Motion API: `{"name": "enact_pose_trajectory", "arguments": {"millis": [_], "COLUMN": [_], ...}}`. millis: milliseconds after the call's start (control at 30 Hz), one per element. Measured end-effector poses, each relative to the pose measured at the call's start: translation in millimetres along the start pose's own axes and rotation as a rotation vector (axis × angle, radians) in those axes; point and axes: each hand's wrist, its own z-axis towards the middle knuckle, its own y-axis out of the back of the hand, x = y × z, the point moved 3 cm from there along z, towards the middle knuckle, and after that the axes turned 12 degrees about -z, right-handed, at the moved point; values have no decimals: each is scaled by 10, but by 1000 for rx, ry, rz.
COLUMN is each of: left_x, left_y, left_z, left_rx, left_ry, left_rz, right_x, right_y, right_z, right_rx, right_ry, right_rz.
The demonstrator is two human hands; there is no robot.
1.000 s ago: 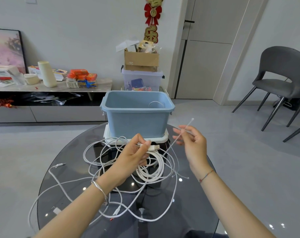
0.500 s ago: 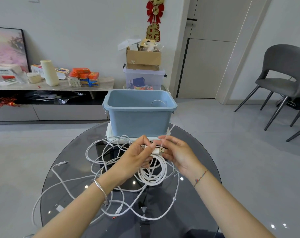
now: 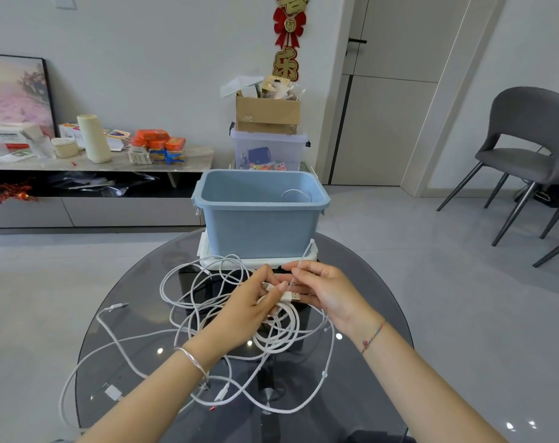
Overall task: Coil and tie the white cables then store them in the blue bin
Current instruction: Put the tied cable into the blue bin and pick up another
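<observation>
Head view: blue bin (image 3: 259, 225) stands at the far edge of the round dark glass table (image 3: 367, 298), sitting on its white lid (image 3: 208, 254). One loop of white cable (image 3: 295, 195) shows inside the bin, against its right inner wall.

Just in front of the bin, both hands meet over the table. Left hand (image 3: 256, 302) has its fingers curled round a coiled white cable (image 3: 278, 334); the loops hang below the fist and the USB plug (image 3: 292, 295) sticks out toward the right hand. Right hand (image 3: 326, 292) pinches a thin white cable tie (image 3: 301, 263) between thumb and fingertips. The tie stands up at a slant, with its tip in front of the bin's lower right corner. Its lower end runs down across the plug; cannot tell if it is wrapped round the coil.

Loose white cables (image 3: 128, 340) sprawl tangled over the glass in front and to the left of the bin, some passing under the hands. A small connector (image 3: 118, 306) lies front-left of the bin. Silver bangle (image 3: 192, 362) on the left wrist, coloured thread bracelet (image 3: 372, 335) on the right.

Directly behind the bin is a clear storage box (image 3: 268, 151) with a cardboard box (image 3: 267, 113) stacked on it, and a red ornament (image 3: 289, 27) on the wall above. Behind-left of the bin is a low TV bench (image 3: 188, 161) with a cream cylinder (image 3: 94, 139) and orange packs (image 3: 158, 140) on top. Behind-right of the bin is a grey chair (image 3: 527, 139).
</observation>
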Motion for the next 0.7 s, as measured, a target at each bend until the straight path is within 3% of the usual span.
{"name": "enact_pose_trajectory", "arguments": {"millis": [367, 600, 700], "left_x": [84, 122, 139], "left_y": [-11, -40, 20], "left_z": [11, 10, 78], "left_rx": [-16, -77, -154], "left_ry": [-20, 114, 128], "left_rz": [79, -106, -117], "right_x": [-24, -8, 36], "right_y": [33, 48, 47], "right_z": [14, -1, -15], "right_rx": [-110, -153, -243], "right_ry": [33, 89, 241], "right_rz": [29, -136, -311]}}
